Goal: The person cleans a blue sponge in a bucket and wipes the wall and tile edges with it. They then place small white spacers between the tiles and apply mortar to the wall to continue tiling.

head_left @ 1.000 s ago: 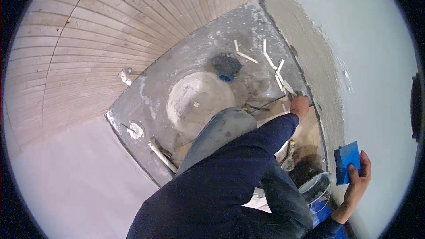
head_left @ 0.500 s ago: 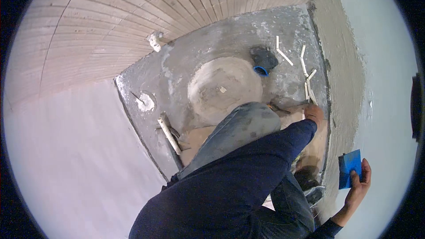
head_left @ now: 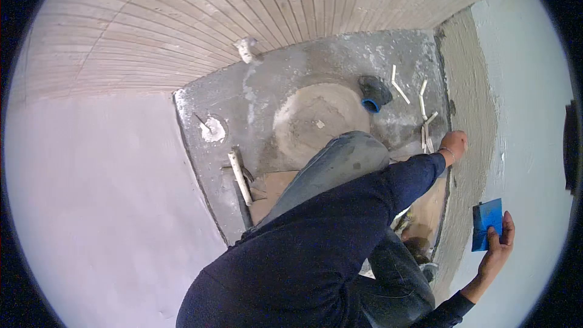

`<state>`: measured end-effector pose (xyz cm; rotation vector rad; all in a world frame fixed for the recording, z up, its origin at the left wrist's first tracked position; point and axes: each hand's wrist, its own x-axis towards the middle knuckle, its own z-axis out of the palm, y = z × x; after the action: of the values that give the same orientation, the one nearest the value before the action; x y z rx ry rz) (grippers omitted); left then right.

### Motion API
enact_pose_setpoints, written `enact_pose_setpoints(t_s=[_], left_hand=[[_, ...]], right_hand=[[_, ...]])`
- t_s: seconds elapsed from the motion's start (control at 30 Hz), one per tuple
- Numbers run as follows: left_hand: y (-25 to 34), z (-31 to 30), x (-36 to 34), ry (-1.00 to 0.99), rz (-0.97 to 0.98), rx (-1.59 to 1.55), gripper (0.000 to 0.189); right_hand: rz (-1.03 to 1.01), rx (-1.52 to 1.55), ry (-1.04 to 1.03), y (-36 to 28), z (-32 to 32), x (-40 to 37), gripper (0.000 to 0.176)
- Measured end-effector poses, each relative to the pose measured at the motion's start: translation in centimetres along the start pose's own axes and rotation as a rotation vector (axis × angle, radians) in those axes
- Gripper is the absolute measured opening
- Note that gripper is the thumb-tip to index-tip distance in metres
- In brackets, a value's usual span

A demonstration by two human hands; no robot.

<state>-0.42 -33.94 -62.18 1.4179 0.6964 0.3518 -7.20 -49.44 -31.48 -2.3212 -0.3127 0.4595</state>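
My left hand is closed, at the end of the dark-sleeved arm that crosses my bent knee. It is by the rough grey plaster band along the base of the right wall. Whatever its fingers hold, if anything, is hidden. In my right hand, lower right, is a flat blue square piece, gripped at its edge with the thumb across its face. This piece is in front of the pale smooth wall.
Pale thin strips lie on the grey floor beside the right wall. A dark object with a blue rim is near a round pale patch. To the left are a white rod and a brown board. Grooved panelling covers the back wall.
My left hand has risen from the floor edge near the strips and moved right to the plaster band. The blue square piece stays in my right hand. The whole view has shifted slightly.
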Motion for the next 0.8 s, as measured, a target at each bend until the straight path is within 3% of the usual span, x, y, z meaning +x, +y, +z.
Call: enact_pose_setpoints(t_s=[0.03, 0.1, 0.23, 0.33, 0.4, 0.47, 0.53, 0.57, 0.6, 0.63, 0.67, 0.7, 0.73, 0.77, 0.8], left_hand=[[0.3, -0.7, 0.1, 0.013, 0.007, 0.004, 0.012], [-1.1, -0.7, 1.1, -0.128, 0.052, 0.324, 0.013], [2.7, -6.5, 0.7, -0.119, 0.176, 0.405, 0.014], [4.9, -9.8, 0.5, -0.089, 0.169, 0.257, 0.016], [6.3, -12.9, 0.2, -0.108, 0.163, 0.379, 0.027], [10.0, -18.4, -1.2, -0.085, 0.159, 0.293, 0.036], [11.1, -25.3, -2.3, -0.023, 0.288, 0.185, 0.037], [10.5, -29.2, -3.3, 0.000, 0.132, 0.051, 0.032], [9.7, -33.6, -4.9, 0.183, 0.191, 0.229, 0.025], [7.7, -37.3, -6.6, 0.373, 0.004, 0.150, 0.022], [3.8, -42.5, -7.8, 0.444, -0.110, 0.331, 0.023], [-0.6, -47.3, -10.0, 0.684, 0.007, 0.611, 0.015], [-3.1, -52.3, -12.9, 0.765, -0.044, 0.552, 0.019], [-5.5, -56.2, -15.4, 0.956, -0.157, 0.388, 0.025], [-4.6, -59.3, -18.3, 1.063, -0.433, 0.544, 0.031]], right_hand=[[-0.011, 0.004, 0.008, -0.3, -0.1, 0.3, 0.053], [-0.045, 0.009, 0.026, -1.1, 0.5, 0.7, 0.052], [-0.049, 0.039, -0.036, -1.0, 0.8, 3.2, 0.051], [-0.077, 0.028, -0.053, -0.5, 1.2, 4.6, 0.052], [-0.105, 0.018, -0.048, 0.0, 1.3, 5.3, 0.052], [-0.087, 0.028, -0.057, 0.5, 1.3, 5.9, 0.052], [-0.071, -0.008, -0.088, 0.8, 1.2, 6.0, 0.051], [-0.050, -0.041, -0.110, 1.0, 1.3, 5.9, 0.051], [-0.054, -0.037, -0.116, 1.2, 1.4, 5.9, 0.051], [-0.038, -0.033, -0.112, 1.6, 1.5, 5.8, 0.051], [-0.021, -0.029, -0.105, 1.9, 1.4, 5.6, 0.051], [-0.023, -0.030, -0.105, 2.0, 1.3, 5.5, 0.051], [-0.020, -0.077, -0.113, 1.9, 1.2, 5.3, 0.052], [-0.016, -0.126, -0.120, 1.9, 1.2, 5.1, 0.053], [-0.017, -0.129, -0.119, 1.9, 1.2, 4.9, 0.053]])
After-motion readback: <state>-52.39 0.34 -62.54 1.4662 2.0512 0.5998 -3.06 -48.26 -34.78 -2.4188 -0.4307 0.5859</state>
